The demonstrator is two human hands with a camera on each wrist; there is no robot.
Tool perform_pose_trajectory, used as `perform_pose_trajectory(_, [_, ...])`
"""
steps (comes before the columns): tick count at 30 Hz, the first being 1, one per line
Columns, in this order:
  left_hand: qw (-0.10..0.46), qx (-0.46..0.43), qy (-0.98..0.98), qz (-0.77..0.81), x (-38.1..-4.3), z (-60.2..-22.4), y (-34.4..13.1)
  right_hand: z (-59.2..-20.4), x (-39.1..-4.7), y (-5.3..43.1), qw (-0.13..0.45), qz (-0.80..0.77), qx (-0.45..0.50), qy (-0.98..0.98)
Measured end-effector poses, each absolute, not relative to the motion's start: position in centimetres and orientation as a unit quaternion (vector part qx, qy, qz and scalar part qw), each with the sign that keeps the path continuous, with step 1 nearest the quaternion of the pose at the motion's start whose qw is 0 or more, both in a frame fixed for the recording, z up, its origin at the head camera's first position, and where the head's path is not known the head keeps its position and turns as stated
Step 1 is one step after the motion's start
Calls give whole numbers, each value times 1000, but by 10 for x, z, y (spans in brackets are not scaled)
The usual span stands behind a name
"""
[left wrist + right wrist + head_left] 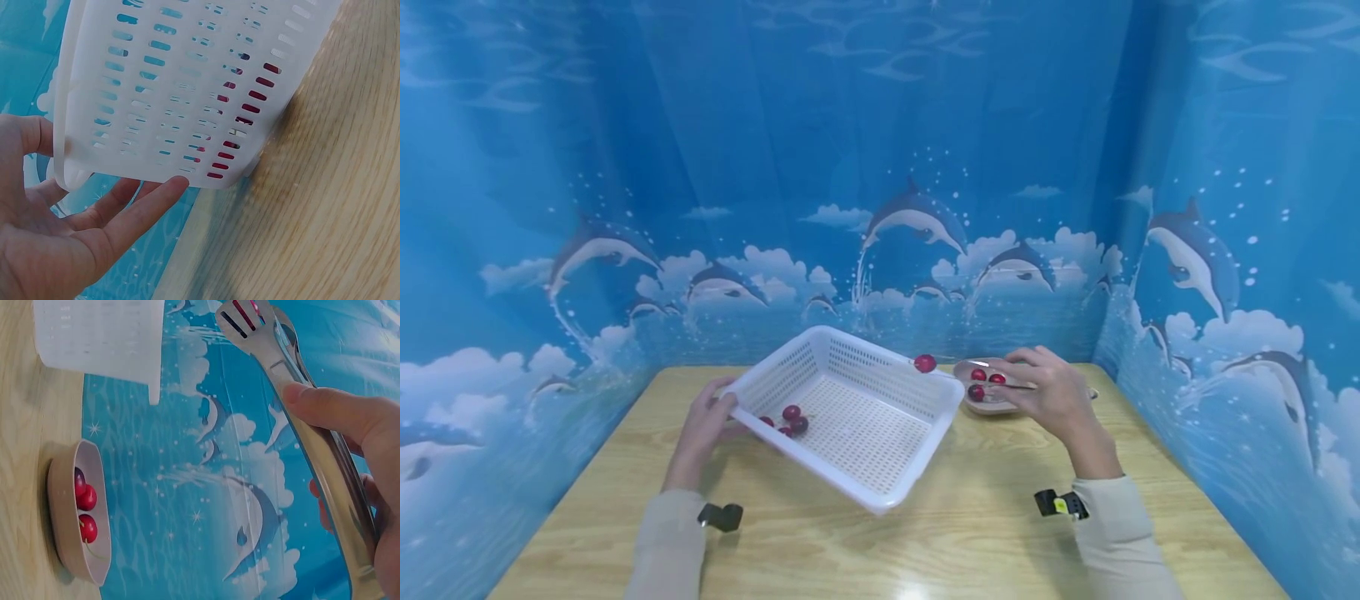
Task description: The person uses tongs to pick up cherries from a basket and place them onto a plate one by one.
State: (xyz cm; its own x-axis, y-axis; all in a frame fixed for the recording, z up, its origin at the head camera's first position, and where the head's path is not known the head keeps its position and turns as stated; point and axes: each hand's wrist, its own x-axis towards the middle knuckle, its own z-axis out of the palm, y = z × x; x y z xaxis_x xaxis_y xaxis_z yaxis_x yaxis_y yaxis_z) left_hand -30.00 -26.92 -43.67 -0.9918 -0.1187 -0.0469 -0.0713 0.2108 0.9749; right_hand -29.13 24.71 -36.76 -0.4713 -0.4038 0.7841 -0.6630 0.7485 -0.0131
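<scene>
My left hand [703,421] grips the left corner of a white plastic basket [872,433], which is tilted and held above the table. In the left wrist view, the fingers [150,209] reach under the slotted basket wall. Several cherries [792,412] have gathered in the basket's left corner. My right hand [1048,392] holds metal tongs [312,444], whose tips pinch one cherry [925,363] over the basket's right rim. Beneath the right hand stands a small beige bowl [62,519] with three cherries [87,528] visible in it.
The wooden table [985,533] lies under both arms. A blue curtain [850,125] printed with dolphins surrounds it at the back and sides. The bowl stands near the table's back right edge, close to the basket's right corner.
</scene>
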Motion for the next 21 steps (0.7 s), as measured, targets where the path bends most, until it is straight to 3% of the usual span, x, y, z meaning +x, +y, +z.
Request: perform_pose_trajectory(21, [22,62,-779,-623,-297,-434,-268,-379,-299,289,425,133,255,-859])
